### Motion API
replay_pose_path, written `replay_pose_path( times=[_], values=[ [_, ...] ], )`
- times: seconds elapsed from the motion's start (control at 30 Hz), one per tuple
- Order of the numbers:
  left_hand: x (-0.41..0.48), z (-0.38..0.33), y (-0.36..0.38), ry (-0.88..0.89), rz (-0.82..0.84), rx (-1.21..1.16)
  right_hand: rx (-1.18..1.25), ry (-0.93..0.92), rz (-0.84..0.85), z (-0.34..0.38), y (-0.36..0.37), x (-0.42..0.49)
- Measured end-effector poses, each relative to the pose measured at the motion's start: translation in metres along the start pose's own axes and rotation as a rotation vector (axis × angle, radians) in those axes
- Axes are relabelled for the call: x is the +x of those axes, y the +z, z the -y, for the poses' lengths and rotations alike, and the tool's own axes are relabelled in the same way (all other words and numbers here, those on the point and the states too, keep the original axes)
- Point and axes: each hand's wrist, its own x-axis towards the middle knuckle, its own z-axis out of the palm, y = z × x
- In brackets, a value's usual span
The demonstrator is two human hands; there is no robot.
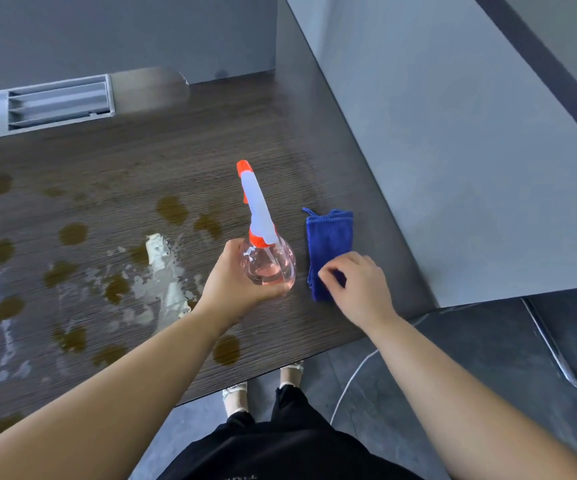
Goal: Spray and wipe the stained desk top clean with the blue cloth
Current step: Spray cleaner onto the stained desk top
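Note:
A dark wood-grain desk top [183,161] carries several brown stains [73,233] and wet patches of spray [162,268] on its left half. My left hand [235,282] grips the round clear body of a spray bottle [269,261] that holds pinkish liquid and has a white and orange trigger head. The bottle stands upright near the desk's right end. Just right of it lies a folded blue cloth [328,240]. My right hand [356,285] rests on the cloth's near end, its fingers curled and pinching the fabric.
A grey partition [453,150] walls off the desk's right side, and another stands along the back. A grey cable tray [58,105] is set into the back left of the desk. A chair's chrome frame [550,344] stands on the floor at right.

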Motion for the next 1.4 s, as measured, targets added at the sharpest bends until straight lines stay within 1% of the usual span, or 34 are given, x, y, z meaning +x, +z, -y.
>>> replay_pose_path(
  times=[0.03,0.07,0.1,0.2,0.23,0.27,0.3,0.33,0.37,0.4,0.43,0.47,0.5,0.53,0.57,0.63,0.73,0.8,0.83,0.87,0.9,0.93,0.97,1.03,1.07,1.1,1.17,1.23,1.4],
  values=[
    [0.0,0.0,0.0,0.001,0.007,0.006,0.024,0.025,-0.027,-0.002,-0.004,0.013],
    [0.0,-0.001,0.0,0.004,0.013,0.014,0.014,0.049,-0.002,-0.003,-0.009,0.027],
    [0.0,-0.002,0.0,0.005,0.016,0.02,-0.026,0.061,0.064,-0.005,-0.013,0.043],
    [0.002,-0.006,0.002,0.005,0.017,0.038,-0.212,0.067,0.376,-0.008,-0.019,0.08],
    [0.002,-0.007,0.003,0.005,0.019,0.043,-0.248,0.081,0.456,-0.009,-0.019,0.086],
    [0.002,-0.008,0.004,0.005,0.023,0.04,-0.251,0.103,0.487,-0.008,-0.02,0.088],
    [0.003,-0.009,0.005,0.004,0.031,0.034,-0.219,0.121,0.463,-0.005,-0.021,0.088],
    [0.003,-0.009,0.006,0.004,0.044,0.031,-0.142,0.126,0.4,0.0,-0.024,0.084],
    [0.003,-0.009,0.007,0.003,0.055,0.033,0.001,0.118,0.351,0.007,-0.027,0.078],
    [0.003,-0.01,0.009,0.003,0.07,0.031,0.211,0.107,0.356,0.015,-0.032,0.071],
    [0.003,-0.01,0.01,0.003,0.092,0.022,0.444,0.102,0.408,0.023,-0.038,0.063],
    [0.002,-0.011,0.012,0.006,0.122,0.011,0.637,0.094,0.501,0.03,-0.043,0.055],
    [0.001,-0.013,0.014,0.011,0.158,0.008,0.752,0.074,0.59,0.036,-0.049,0.049],
    [0.0,-0.015,0.017,0.02,0.195,0.02,0.798,0.039,0.641,0.039,-0.054,0.044],
    [-0.002,-0.016,0.02,0.039,0.227,0.041,0.82,0.002,0.641,0.041,-0.058,0.041],
    [-0.006,-0.019,0.028,0.092,0.29,0.081,0.85,-0.036,0.522,0.049,-0.066,0.039],
    [-0.012,-0.022,0.045,0.164,0.392,0.068,0.939,0.034,0.294,0.059,-0.073,0.03],
    [-0.015,-0.025,0.053,0.19,0.475,0.071,0.94,0.106,0.166,0.053,-0.076,0.021],
    [-0.015,-0.025,0.054,0.182,0.532,0.09,0.924,0.148,0.14,0.048,-0.08,0.017],
    [-0.013,-0.025,0.052,0.17,0.595,0.14,0.915,0.198,0.148,0.041,-0.083,0.013],
    [-0.009,-0.024,0.049,0.17,0.645,0.205,0.931,0.252,0.183,0.032,-0.087,0.01],
    [-0.003,-0.022,0.044,0.176,0.654,0.295,0.961,0.308,0.237,0.025,-0.091,0.007],
    [0.004,-0.02,0.039,0.204,0.609,0.404,0.984,0.374,0.302,0.019,-0.093,0.005],
    [0.02,-0.018,0.032,0.29,0.438,0.609,0.993,0.501,0.437,0.007,-0.092,0.0],
    [0.026,-0.016,0.03,0.294,0.376,0.682,0.992,0.559,0.474,0.004,-0.09,-0.002],
    [0.032,-0.013,0.03,0.263,0.342,0.752,0.989,0.607,0.481,0.001,-0.086,-0.005],
    [0.04,-0.007,0.033,0.19,0.331,0.864,0.926,0.671,0.463,-0.002,-0.077,-0.009],
    [0.044,-0.002,0.037,0.148,0.325,0.904,0.839,0.681,0.462,-0.003,-0.067,-0.012],
    [0.046,0.004,0.054,0.053,0.217,0.869,0.692,0.722,0.531,0.0,-0.053,-0.005]
  ],
)
